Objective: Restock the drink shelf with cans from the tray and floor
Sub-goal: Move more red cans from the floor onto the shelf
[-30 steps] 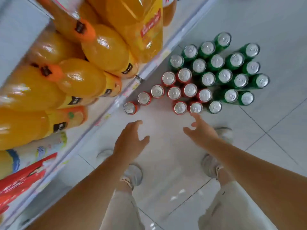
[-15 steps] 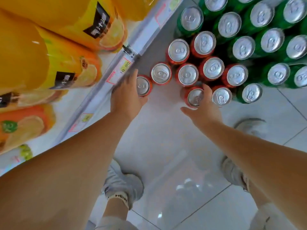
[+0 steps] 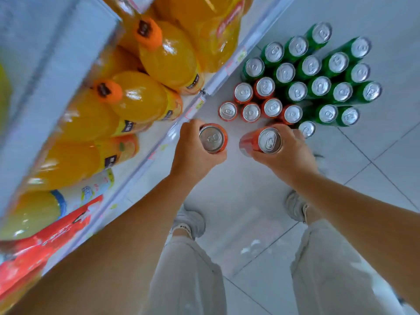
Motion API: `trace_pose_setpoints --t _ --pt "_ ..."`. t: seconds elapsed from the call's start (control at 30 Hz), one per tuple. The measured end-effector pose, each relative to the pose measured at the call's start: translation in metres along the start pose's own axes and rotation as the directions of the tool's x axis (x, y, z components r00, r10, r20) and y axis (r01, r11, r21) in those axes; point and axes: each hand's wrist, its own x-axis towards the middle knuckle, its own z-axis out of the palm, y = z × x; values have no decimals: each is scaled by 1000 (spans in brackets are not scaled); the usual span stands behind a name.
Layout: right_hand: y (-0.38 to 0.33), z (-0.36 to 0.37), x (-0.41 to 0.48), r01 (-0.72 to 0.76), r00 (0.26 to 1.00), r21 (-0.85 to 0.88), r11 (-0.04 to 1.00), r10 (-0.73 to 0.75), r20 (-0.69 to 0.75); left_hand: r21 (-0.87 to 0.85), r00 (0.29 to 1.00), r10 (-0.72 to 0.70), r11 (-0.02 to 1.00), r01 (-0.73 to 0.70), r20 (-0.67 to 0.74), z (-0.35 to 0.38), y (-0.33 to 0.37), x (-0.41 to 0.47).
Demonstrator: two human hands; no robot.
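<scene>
- Hands meet near the centre of the frame, each with a closed grip on one red can.
- The left hand wraps the side of a red can that stands upright, its silver top facing the camera, just right of the shelf edge.
- The right hand holds a second red can tilted, top toward the camera and base leaning to the left.
- The two held cans are near each other but apart, both clear of the floor.
- Above them in the frame, a cluster of red cans stands upright on the floor, packed side by side.
- To the upper right, green cans stand in tight rows beside the red cluster; one green can sits just beyond the fingers of the right hand.
- Orange drink bottles fill the shelf at the upper left, lying with orange caps toward the camera; red packs lie on the shelf at the lower left.
- Pale trousers and grey-white shoes show at the bottom of the frame, on the tiled floor.
</scene>
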Motion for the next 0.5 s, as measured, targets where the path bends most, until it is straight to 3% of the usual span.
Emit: trace_pose_setpoints --t 0.17,0.33,0.5 --pt "-94 -118 -114 137 990 214 967 -141 0 -97 998 -16 995 10 -60 -123 122 -76" --pt "-185 -235 -235 365 930 240 900 -365 -43 -161 969 86 979 -125 -230 -259 233 -161" --pt "-256 -311 -345 527 825 445 724 -561 -65 -287 888 77 931 -227 -453 -355 311 -249"
